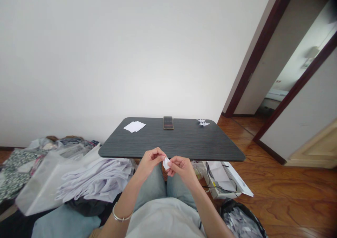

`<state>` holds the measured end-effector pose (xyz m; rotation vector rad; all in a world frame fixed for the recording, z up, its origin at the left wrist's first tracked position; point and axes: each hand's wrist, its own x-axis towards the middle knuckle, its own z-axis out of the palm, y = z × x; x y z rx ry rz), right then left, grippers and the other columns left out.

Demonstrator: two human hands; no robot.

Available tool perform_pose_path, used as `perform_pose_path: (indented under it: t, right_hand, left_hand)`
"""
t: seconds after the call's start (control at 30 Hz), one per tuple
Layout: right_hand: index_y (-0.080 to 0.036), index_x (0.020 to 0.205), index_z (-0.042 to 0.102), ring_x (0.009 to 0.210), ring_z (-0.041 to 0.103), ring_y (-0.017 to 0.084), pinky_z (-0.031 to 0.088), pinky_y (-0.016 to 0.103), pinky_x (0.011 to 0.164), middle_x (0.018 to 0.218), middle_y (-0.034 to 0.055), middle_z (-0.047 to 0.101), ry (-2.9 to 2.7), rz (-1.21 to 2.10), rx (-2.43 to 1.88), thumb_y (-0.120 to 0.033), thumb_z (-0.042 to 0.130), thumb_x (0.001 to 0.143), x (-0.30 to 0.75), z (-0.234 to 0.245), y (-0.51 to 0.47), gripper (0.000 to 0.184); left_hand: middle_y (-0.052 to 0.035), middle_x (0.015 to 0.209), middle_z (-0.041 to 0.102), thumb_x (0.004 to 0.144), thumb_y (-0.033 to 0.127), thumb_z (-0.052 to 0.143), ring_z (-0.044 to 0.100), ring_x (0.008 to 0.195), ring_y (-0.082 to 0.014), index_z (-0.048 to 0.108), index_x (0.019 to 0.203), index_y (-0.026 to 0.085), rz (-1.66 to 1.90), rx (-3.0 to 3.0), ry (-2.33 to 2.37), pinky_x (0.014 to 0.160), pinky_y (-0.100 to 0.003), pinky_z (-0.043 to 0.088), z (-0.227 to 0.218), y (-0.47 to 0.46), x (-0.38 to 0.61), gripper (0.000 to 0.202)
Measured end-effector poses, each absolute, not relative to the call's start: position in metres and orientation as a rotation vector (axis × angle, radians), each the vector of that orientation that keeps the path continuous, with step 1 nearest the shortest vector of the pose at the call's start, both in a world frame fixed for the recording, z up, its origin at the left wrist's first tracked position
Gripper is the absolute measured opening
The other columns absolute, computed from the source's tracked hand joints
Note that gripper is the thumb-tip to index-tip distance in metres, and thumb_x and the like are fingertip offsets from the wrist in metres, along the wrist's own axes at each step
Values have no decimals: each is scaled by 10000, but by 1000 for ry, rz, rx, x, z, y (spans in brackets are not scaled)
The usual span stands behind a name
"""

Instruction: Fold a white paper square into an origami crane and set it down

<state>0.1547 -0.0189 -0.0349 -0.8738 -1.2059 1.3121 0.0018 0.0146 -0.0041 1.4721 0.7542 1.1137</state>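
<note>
Pinching a small paper piece (166, 163) between left hand (150, 160) and right hand (181, 167), low centre; we judge it light, creasable, best held at edges.

Saw a white scrap of paper (166, 162) against pale blue-grey jeans (152, 185) and a light grey shirt (165, 217). Noted a silver bracelet (119, 217). Found the surface (184, 143) dark grey, almost black, with fine pale streaks running lengthwise. Counted white sheets (134, 126) and white folded figures (203, 123) on it, plus a small dark object (168, 122) banded in reddish brown, too blurred to read further. Saw a reddish-brown floor (289, 195) with swirling wood grain, a dark brown door frame (263, 37), a plain white wall (118, 48), white cloth (97, 181), and black-and-white patterned fabric (13, 171) at far left.
</note>
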Motion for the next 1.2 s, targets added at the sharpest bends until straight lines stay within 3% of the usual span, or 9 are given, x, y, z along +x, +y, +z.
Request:
perform_pose_path:
  t: [0.43, 0.6, 0.77, 1.03, 1.2]
  right_hand:
    - [-154, 656, 609, 444, 585, 113, 464, 206, 446, 544, 14, 653, -1220, 1203, -942, -398, 678, 692, 150, -35, -20, 257]
    - [-158, 679, 610, 497, 597, 121, 479, 214, 483, 577, 17, 650, -1154, 1075, -965, -385, 666, 709, 147, -35, -21, 235]
    - [-171, 705, 641, 544, 595, 135, 492, 233, 513, 599, 9, 627, -1130, 999, -951, -353, 668, 712, 147, -38, -20, 184]
    - [-201, 745, 675, 575, 571, 138, 493, 236, 492, 662, 11, 590, -1197, 960, -853, -349, 606, 765, 146, -34, -23, 165]
    - [-207, 762, 676, 604, 573, 139, 487, 228, 493, 691, 12, 587, -1211, 959, -831, -329, 593, 783, 145, -32, -24, 149]
  left_hand:
    - [31, 569, 490, 717, 352, 628, 355, 453, -59, 590, 646, 133, 1140, 1473, 855, 430, -193, 259, -5, 11, 7, 234]
    - [33, 614, 533, 672, 310, 678, 460, 517, -86, 581, 796, 152, 1218, 1385, 870, 467, -190, 339, -9, 7, 10, 222]
    - [-7, 696, 587, 676, 258, 681, 528, 639, -113, 597, 761, 138, 1244, 1439, 895, 563, -205, 400, -16, 6, 11, 170]
    - [-2, 698, 604, 656, 254, 696, 535, 604, -106, 575, 777, 145, 1325, 1262, 852, 537, -202, 418, -15, 1, 19, 203]
    - [38, 602, 570, 656, 233, 696, 511, 550, -89, 543, 677, 157, 1380, 1232, 850, 542, -198, 414, -9, -4, 22, 172]
